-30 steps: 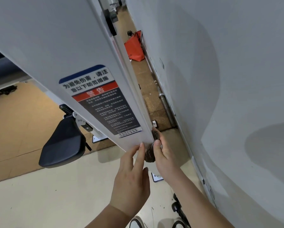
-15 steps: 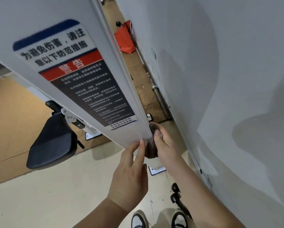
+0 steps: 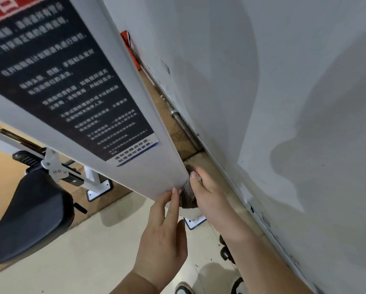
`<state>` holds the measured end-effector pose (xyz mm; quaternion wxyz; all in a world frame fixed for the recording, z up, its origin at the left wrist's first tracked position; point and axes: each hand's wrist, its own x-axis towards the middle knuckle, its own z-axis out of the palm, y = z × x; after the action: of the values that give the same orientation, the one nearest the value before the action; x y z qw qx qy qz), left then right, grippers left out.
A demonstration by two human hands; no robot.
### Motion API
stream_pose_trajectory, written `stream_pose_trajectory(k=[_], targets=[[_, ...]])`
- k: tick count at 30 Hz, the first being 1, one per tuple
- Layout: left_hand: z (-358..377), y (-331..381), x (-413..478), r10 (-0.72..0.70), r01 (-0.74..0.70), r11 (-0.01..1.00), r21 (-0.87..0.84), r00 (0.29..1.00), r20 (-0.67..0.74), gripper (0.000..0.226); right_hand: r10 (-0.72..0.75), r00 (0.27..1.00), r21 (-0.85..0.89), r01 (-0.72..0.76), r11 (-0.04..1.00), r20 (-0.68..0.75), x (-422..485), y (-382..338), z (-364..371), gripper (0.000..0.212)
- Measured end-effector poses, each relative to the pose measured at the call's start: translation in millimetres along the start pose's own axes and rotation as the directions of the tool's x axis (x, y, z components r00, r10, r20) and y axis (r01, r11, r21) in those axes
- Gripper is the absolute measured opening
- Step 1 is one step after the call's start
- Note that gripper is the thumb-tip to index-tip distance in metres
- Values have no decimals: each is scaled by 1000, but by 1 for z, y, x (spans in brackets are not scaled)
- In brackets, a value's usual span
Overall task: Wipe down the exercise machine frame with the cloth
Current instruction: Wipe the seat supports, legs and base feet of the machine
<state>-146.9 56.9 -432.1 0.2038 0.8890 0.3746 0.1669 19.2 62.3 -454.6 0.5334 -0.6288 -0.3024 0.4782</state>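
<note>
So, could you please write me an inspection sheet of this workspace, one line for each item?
Surface: grey frame panel, slanted in the view, carries a warning label.
Job's things: dark cloth, bunched at the panel's lower edge.
Clutter: red bag and metal bar on the floor beside the wall.
Grippers: right hand grips the cloth against the edge; left hand touches the panel with straight fingers.
Cables: nothing seen.
Surroundings: white wall, black seat pad, beige floor.

A bar (image 3: 183,126) and orange bag (image 3: 133,58) are seen on the floor (image 3: 82,251) by the wall (image 3: 262,102), with a base plate (image 3: 99,189) set down nearby.
</note>
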Motion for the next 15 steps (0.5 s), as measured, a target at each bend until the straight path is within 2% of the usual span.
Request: stream_pose_trajectory(k=[5,11,15], targets=[[24,-13,-8,-42,41,999,-32,999,-12,82,-80,997,34,79,996,2,1,16,2,37],[60,-20,-6,-41,39,998,-45,998,-42,78,-15,999,-67,17,998,28,17,51,-4,35],[85,-32,-12,-68,64,996,-56,995,-72,72,-76,996,17,75,997,42,27,61,-5,35]])
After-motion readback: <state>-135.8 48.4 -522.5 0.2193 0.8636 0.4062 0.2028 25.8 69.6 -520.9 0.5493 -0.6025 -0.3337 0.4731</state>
